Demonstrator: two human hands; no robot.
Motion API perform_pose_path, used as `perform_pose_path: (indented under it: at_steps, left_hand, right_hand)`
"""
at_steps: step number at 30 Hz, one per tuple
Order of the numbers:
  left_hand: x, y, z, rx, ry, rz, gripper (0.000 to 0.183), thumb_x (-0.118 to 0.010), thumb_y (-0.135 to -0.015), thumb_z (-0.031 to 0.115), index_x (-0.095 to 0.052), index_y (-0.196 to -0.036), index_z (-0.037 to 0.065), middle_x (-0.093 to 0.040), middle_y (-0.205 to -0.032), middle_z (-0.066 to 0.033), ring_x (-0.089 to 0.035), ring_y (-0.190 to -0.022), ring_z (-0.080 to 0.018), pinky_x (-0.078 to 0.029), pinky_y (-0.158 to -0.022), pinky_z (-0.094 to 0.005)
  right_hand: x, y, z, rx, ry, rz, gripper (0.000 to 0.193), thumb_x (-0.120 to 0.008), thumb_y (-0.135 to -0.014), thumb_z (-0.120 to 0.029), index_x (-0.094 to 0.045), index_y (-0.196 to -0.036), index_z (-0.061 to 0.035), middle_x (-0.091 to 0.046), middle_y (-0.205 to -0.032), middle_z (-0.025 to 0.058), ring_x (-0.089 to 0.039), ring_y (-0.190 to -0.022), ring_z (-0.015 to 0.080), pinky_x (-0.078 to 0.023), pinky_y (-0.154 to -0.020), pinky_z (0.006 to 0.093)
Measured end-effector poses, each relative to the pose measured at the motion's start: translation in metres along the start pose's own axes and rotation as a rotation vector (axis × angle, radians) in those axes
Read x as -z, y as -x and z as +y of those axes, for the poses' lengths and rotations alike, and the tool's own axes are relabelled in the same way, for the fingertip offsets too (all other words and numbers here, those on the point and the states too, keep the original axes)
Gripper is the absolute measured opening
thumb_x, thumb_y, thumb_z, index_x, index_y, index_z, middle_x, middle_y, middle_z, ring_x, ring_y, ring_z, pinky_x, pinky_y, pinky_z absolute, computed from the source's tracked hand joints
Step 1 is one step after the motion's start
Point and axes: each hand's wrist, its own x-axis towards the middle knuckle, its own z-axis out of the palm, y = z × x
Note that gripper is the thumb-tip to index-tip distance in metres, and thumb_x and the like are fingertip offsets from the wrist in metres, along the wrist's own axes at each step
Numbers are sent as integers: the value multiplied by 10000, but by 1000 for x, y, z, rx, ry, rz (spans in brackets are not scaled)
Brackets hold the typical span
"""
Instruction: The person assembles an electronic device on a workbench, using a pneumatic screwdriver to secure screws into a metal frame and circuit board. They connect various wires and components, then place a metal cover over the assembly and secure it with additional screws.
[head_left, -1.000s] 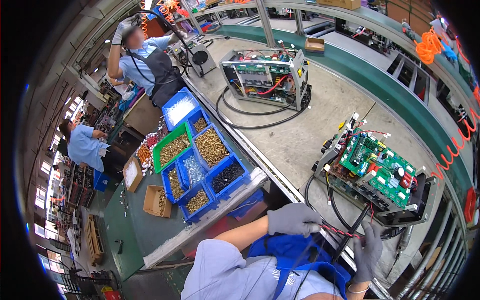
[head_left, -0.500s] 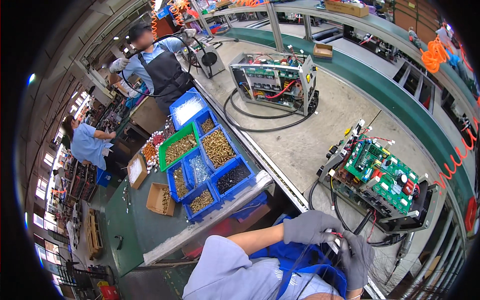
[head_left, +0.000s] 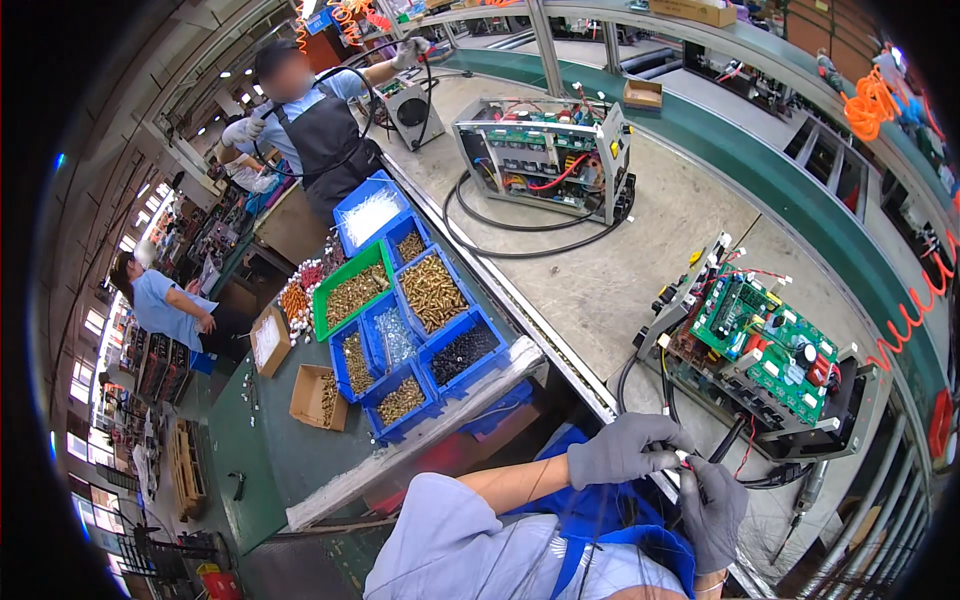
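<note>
At the lower right of the frame, your two gloved hands meet, fingertips together. Your left hand (head_left: pixel 628 450) and your right hand (head_left: pixel 713 507) pinch between them a small white-and-red wire end (head_left: pixel 683 458), too small to make out in detail. Your left forearm (head_left: pixel 515 484) lies nearly level, coming in from the left, its fingers curling toward the right; your right hand rises from the lower edge, fingers bent up and leftward to meet it, a pale band (head_left: pixel 710 587) at its wrist. A white printed emblem (head_left: pixel 558 546) marks your light-blue shirt (head_left: pixel 440 545).

Just beyond your hands, black cables (head_left: pixel 728 440) run to an open chassis (head_left: pixel 850 410) at the right, its green circuit board (head_left: pixel 765 345) dotted with white label-like patches; a white tag (head_left: pixel 664 341) hangs on a lead at its left end. A power screwdriver (head_left: pixel 812 488) lies below it. Left of centre stand blue bins (head_left: pixel 408 427) and a green bin (head_left: pixel 319 315) of small metal parts.

At upper centre, a second chassis (head_left: pixel 545 150) bears a yellow patch on its end panel and has a black cable looped beside it. At upper left, a co-worker (head_left: pixel 330 130) in a dark apron holds a black cable in gloved hands, beneath a blue sign (head_left: pixel 318 20) with pale characters.
</note>
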Motion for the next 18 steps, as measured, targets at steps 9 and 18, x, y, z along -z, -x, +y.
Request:
perform_pose_path:
  at_steps: [9, 18]
  left_hand:
    - [-3, -1, 2, 38, 144, -16, 272, -704, -878, 225, -674, -1048, 15, -670, -889, -51, -607, -874, -97, -491, -747, -275]
    - [-6, 0, -6, 160, 466, -45, 234, -727, -868, 176, -697, -1035, 16, -693, -945, -46, -622, -916, -98, -503, -816, -273]
  right_hand:
    - [6, 0, -5, 24, -5, 49, 161, -676, -808, -95, -714, -952, -33, -618, -702, 120, -598, -589, 252, -443, -553, 352]
    - [5, 3, -8, -46, -89, 22, 167, -690, -786, -86, -721, -940, -28, -631, -721, 116, -602, -611, 258, -448, -569, 360]
